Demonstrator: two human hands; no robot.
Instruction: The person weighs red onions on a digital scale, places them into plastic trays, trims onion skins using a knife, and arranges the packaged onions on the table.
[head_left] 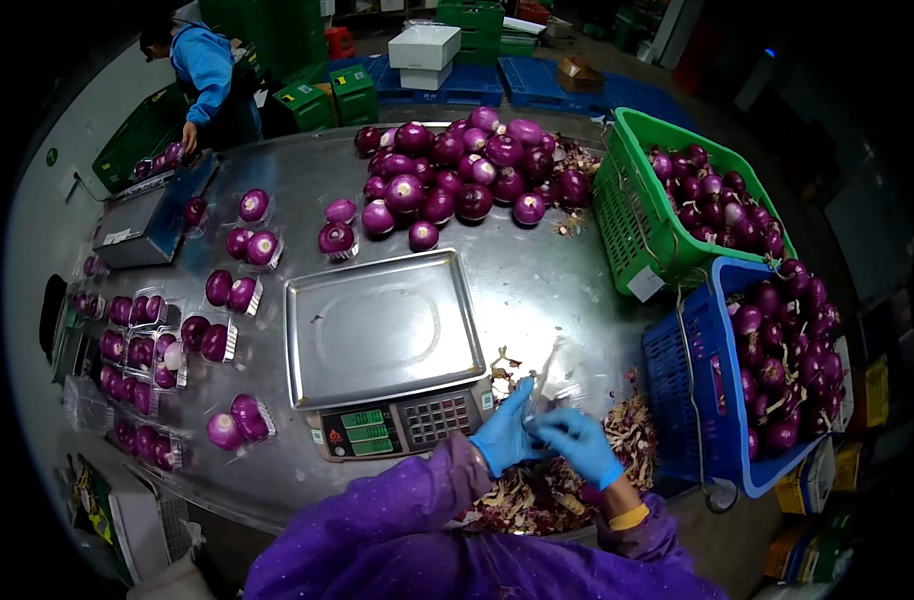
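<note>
My left hand (504,432), in a blue glove, is beside the scale's keypad with a finger pointing up and away from me. My right hand (577,445), also gloved in blue, meets it with bent fingers. Thin clear plastic (551,372) shows just beyond the hands; its shape is hard to make out, and the fingers partly hide where they meet it. Dry onion skins (537,497) lie in a heap beneath my hands. To the left stands a weighing scale (387,330) with a bare metal pan and lit green displays.
Red onions (447,175) are piled at the table's back. Onions in clear trays (239,292) stand along the left. A green basket (627,215) and a blue basket (692,380), both full of onions, are at right. Another person (205,75) works at the far left.
</note>
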